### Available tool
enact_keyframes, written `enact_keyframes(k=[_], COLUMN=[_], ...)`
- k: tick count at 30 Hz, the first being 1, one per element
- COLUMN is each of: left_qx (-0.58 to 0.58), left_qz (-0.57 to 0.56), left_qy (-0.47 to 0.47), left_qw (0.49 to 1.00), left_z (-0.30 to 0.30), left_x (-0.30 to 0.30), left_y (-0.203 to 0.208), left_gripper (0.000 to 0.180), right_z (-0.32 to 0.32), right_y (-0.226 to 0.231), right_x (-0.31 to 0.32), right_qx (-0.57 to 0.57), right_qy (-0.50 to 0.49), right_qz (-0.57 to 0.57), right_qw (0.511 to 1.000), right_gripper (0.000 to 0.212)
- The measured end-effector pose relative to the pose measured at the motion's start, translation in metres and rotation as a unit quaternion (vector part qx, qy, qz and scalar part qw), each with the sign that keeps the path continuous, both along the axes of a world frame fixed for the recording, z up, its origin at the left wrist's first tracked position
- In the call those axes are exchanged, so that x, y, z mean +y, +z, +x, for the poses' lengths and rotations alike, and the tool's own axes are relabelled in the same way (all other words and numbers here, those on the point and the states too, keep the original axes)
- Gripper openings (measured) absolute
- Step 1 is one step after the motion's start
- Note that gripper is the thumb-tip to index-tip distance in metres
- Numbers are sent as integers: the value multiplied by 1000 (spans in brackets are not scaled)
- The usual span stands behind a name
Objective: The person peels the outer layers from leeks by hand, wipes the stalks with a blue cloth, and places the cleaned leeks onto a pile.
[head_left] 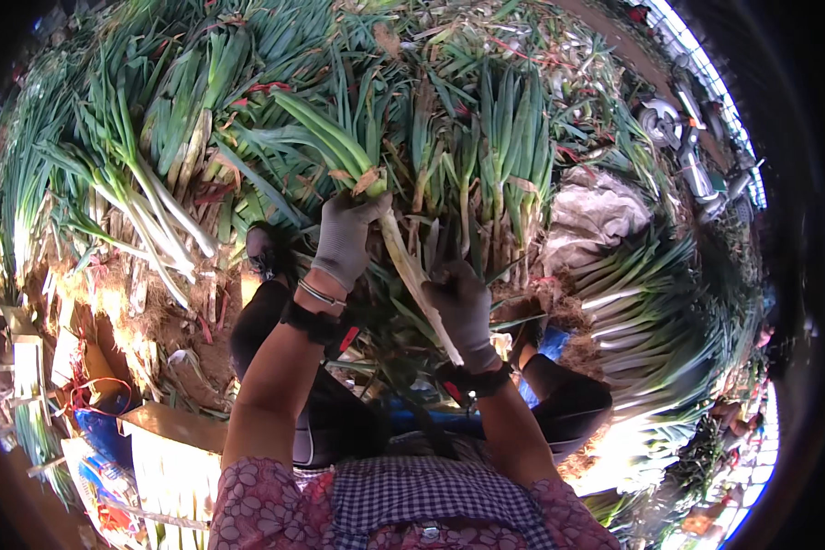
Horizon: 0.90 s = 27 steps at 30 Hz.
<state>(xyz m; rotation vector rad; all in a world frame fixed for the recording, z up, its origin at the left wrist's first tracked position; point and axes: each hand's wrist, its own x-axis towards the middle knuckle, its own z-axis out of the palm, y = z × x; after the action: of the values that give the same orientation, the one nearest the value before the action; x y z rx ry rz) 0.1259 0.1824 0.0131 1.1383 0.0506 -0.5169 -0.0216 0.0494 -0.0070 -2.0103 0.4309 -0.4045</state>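
Observation:
A long green onion (401, 249) lies slantwise in front of me, its green leaves up at the left and its pale stalk running down to the right. My left hand (344, 243), in a light glove, is closed round the stalk just below the leaves. Lower down, my right hand (463, 312), in a darker-looking glove, has its fingers curled against the stalk's side. Those fingertips are in shadow, so what they pinch there is hard to see. Brownish dry leaf (368, 180) clings where the stalk turns green.
Several cleaned green onions (151, 215) lie on the pile at left. Untrimmed green onions (513, 137) spread ahead. White-stalked ones (637, 321) are stacked at right, by a crumpled pale sack (596, 215). A wooden box (174, 431) stands at lower left; metal equipment (692, 151) is far right.

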Motion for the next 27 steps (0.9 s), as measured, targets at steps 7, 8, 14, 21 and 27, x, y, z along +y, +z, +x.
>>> enact_keyframes(k=[7, 8, 14, 21, 27], left_qx=[-64, -35, -192, -93, -121], left_qz=[-45, -60, 10, -14, 6], left_qy=[26, 6, 38, 8, 14], left_qw=[997, 998, 981, 996, 993], left_z=[13, 6, 2, 1, -7], left_x=[11, 5, -8, -5, 2], left_y=[2, 9, -8, -5, -14], left_gripper=[30, 23, 16, 19, 18], right_z=[-50, -30, 60, 58, 62], right_y=[-31, -17, 4, -1, 9], right_x=[-76, -58, 32, 28, 22], right_qx=[117, 61, -63, -157, -43], right_qy=[79, 81, 62, 46, 67], right_qz=[-167, -153, -199, -243, -17], right_qw=[976, 983, 976, 956, 997], right_gripper=[33, 39, 40, 35, 40])
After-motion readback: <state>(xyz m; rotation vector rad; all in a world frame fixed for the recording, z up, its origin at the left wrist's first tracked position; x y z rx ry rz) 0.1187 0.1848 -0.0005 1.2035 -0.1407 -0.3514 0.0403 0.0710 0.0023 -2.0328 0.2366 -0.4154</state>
